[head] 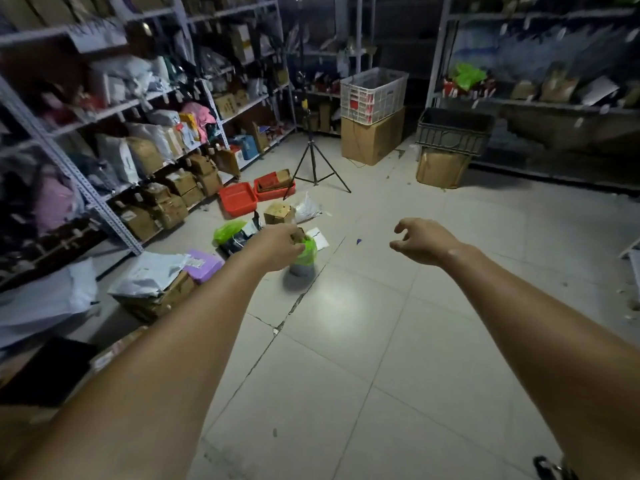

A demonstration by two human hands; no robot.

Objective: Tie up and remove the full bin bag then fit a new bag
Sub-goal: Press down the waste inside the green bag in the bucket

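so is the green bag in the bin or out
In, it seems: left hand grips the green bag, whose bottom sits in the grey bin; blur hides depth.

1. Dim room; a soft, pale patch of glare lies on the floor point(332, 306) tiles mid-frame.
2. Corners fall dark, especially the shelves point(536, 64) at upper right.
3. Wide-angle distortion bends the edges; the grey bin point(299, 271) is blurred.

The green bin bag point(307, 251) is gripped at its top by the left hand point(277, 247), over a small grey bin point(300, 270), blurred, on the tiled floor point(381, 341). The right hand point(420, 241) is held well apart to the right, fingers loosely curled, nothing held. Parcel-laden shelves point(104, 109) are seen at the left
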